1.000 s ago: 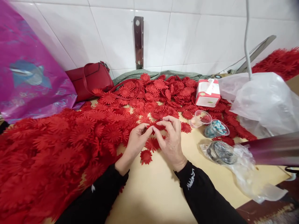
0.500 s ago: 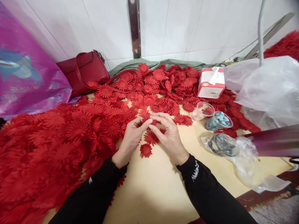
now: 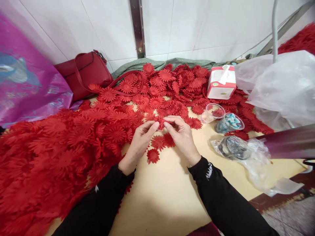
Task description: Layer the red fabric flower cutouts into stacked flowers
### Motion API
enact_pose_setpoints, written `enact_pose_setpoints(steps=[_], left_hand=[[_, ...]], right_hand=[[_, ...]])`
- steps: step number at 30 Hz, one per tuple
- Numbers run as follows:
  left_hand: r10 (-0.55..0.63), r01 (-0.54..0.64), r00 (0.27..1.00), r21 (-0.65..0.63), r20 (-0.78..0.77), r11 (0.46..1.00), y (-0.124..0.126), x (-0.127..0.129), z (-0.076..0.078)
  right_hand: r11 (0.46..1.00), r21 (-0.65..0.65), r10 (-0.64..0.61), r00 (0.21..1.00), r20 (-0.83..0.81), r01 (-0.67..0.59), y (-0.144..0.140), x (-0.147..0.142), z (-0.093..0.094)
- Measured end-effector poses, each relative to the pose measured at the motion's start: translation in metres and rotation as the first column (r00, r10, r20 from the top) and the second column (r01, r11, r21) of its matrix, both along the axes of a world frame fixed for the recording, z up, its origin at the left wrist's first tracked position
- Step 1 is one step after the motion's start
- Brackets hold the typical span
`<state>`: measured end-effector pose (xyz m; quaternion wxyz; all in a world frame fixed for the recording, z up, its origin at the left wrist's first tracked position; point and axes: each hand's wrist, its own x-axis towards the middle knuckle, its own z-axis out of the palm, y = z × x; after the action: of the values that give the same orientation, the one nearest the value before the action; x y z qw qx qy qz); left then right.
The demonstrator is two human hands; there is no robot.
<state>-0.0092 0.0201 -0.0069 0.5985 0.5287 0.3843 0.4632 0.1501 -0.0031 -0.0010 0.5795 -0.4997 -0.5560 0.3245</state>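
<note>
Between my two hands is a red artificial flower piece [image 3: 160, 125], pinched from both sides over the table. My left hand [image 3: 142, 137] grips its left side with thumb and fingers. On its right side my right hand [image 3: 180, 136] is closed in the same way. The fingers hide part of the piece. Just below them, a few loose red petal pieces [image 3: 158, 142] lie on the pale table [image 3: 162, 196]. One smaller red flower [image 3: 153, 156] lies nearest to me.
A large heap of red flowers [image 3: 49, 157] covers the left and back. Behind it lies a red handbag [image 3: 91, 72] beside a purple bag [image 3: 29, 72]. To the right are a tissue box [image 3: 221, 87], a clear cup [image 3: 213, 113], a cup of blue-white material [image 3: 228, 123] and a plastic-wrapped dark container [image 3: 235, 147].
My thumbs have moved apart, and my right hand has shifted slightly right. The red piece shows more openly between the fingertips. The whole view has tilted a little.
</note>
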Motion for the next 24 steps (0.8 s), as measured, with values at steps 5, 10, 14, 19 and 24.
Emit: enact_pose_setpoints(steps=[5,10,14,19,24], left_hand=[[0.039,-0.037,0.998,0.026,-0.056,0.999,0.002,-0.001,0.002],[0.020,-0.020,1.000,0.027,0.001,0.999,0.002,0.001,0.003],[0.043,-0.043,0.999,0.030,-0.001,0.999,0.001,0.003,0.003],[0.106,-0.107,0.994,0.012,0.038,0.994,0.002,0.001,0.002],[0.139,-0.139,0.985,-0.009,0.100,0.990,0.003,0.004,0.003]], right_hand=[[1.000,-0.021,-0.013,0.998,-0.063,0.012,0.001,0.001,-0.001],[0.996,-0.084,-0.042,0.976,-0.213,0.024,-0.001,-0.008,0.000],[0.993,-0.115,-0.044,0.881,-0.471,-0.012,0.000,-0.008,0.001],[0.995,-0.086,-0.090,0.769,-0.632,0.046,0.009,0.013,0.002],[0.995,-0.063,-0.094,0.864,-0.494,0.072,0.010,0.021,0.000]])
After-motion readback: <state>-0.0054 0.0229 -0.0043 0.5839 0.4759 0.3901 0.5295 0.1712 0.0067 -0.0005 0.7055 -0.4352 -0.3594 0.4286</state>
